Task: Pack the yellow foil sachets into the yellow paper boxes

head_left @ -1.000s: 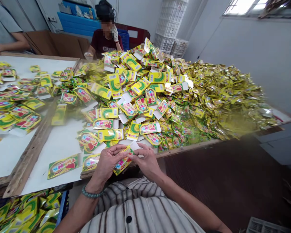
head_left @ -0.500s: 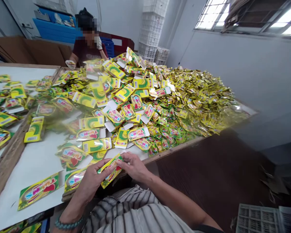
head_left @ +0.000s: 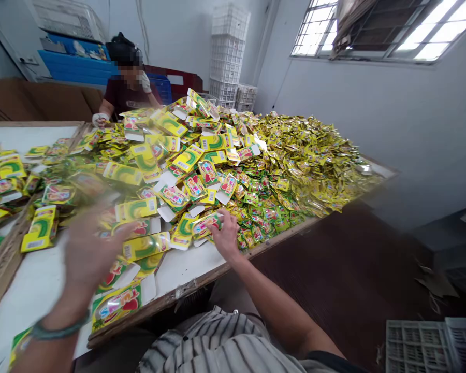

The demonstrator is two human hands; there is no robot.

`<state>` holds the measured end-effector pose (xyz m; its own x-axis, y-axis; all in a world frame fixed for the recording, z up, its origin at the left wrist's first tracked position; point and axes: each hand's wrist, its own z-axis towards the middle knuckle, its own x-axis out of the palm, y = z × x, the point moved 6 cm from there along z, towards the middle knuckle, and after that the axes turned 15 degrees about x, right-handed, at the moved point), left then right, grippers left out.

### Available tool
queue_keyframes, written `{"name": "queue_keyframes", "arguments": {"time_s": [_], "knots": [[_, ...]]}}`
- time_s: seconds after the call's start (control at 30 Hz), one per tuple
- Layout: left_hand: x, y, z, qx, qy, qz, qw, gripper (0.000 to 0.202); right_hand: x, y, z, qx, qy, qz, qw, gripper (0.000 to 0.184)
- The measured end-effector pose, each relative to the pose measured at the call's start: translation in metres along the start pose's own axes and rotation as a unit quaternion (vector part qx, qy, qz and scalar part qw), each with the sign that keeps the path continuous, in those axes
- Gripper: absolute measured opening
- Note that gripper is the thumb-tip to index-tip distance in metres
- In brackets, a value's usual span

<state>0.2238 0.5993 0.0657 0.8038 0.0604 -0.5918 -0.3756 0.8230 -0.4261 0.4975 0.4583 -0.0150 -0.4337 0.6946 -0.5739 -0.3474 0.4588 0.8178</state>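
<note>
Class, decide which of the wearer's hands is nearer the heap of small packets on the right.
Right. The right hand is at the near-left edge of the heap; the left hand, blurred, is farther left.

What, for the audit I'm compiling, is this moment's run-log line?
left hand: blurred, grip unclear | right hand: fingers at printed packet, grip unclear | nearby: small sachets
</note>
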Motion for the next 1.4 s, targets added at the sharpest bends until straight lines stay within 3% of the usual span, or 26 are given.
{"name": "queue_keyframes", "arguments": {"time_s": [0.03,0.13,0.23,0.3,0.33,0.37,0.4,0.47,0.53,0.6,0.73,0.93,1.13,1.2,1.3,1.4], "knots": [[0.022,-0.017,-0.007,0.026,-0.013,0.03,0.999,0.066,0.004,0.005,-0.009,-0.035,0.016,0.017,0.999,0.042],[0.093,-0.059,-0.028,0.117,0.089,-0.009,0.989,0.069,0.01,0.018,-0.037,-0.142,0.091,0.064,0.984,0.036],[0.123,-0.066,-0.044,0.085,0.16,-0.069,0.981,0.054,-0.004,0.018,-0.035,-0.179,0.106,0.07,0.976,0.031],[0.127,-0.06,-0.05,0.01,0.174,-0.111,0.978,0.047,-0.029,0.005,-0.009,-0.137,0.014,0.042,0.99,0.03],[0.127,-0.057,-0.053,-0.034,0.178,-0.133,0.974,0.046,-0.043,-0.004,0.007,-0.096,-0.061,0.011,0.993,0.03],[0.128,-0.055,-0.057,-0.075,0.179,-0.157,0.968,0.046,-0.055,-0.015,0.022,-0.049,-0.126,-0.034,0.99,0.033],[0.129,-0.053,-0.061,-0.112,0.179,-0.184,0.96,0.046,-0.062,-0.024,0.037,-0.007,-0.151,-0.079,0.985,0.037],[0.134,-0.053,-0.069,-0.172,0.167,-0.242,0.94,0.048,-0.062,-0.039,0.058,0.028,-0.121,-0.149,0.981,0.031],[0.138,-0.053,-0.076,-0.216,0.149,-0.29,0.92,0.05,-0.057,-0.046,0.067,0.015,-0.077,-0.172,0.982,0.021],[0.14,-0.051,-0.082,-0.251,0.133,-0.32,0.904,0.052,-0.056,-0.048,0.07,-0.002,-0.052,-0.143,0.988,0.019],[0.131,-0.047,-0.088,-0.302,0.112,-0.357,0.877,0.056,-0.075,-0.055,0.089,0.039,0.016,-0.016,0.999,0.035],[0.132,-0.054,-0.095,-0.369,0.114,-0.422,0.82,0.061,-0.112,-0.055,0.122,0.05,-0.033,-0.033,0.998,0.034],[0.129,-0.059,-0.097,-0.374,0.118,-0.432,0.812,0.062,-0.116,-0.033,0.09,0.023,-0.055,-0.005,0.998,0.029],[0.126,-0.061,-0.096,-0.359,0.12,-0.424,0.823,0.06,-0.103,-0.021,0.067,0.019,0.0,0.086,0.996,0.03],[0.124,-0.063,-0.094,-0.34,0.124,-0.425,0.83,0.06,-0.062,-0.009,0.026,0.067,0.15,0.213,0.963,0.034],[0.12,-0.062,-0.097,-0.343,0.112,-0.436,0.825,0.059,-0.027,0.002,-0.01,0.062,0.232,0.208,0.948,0.034]]}}
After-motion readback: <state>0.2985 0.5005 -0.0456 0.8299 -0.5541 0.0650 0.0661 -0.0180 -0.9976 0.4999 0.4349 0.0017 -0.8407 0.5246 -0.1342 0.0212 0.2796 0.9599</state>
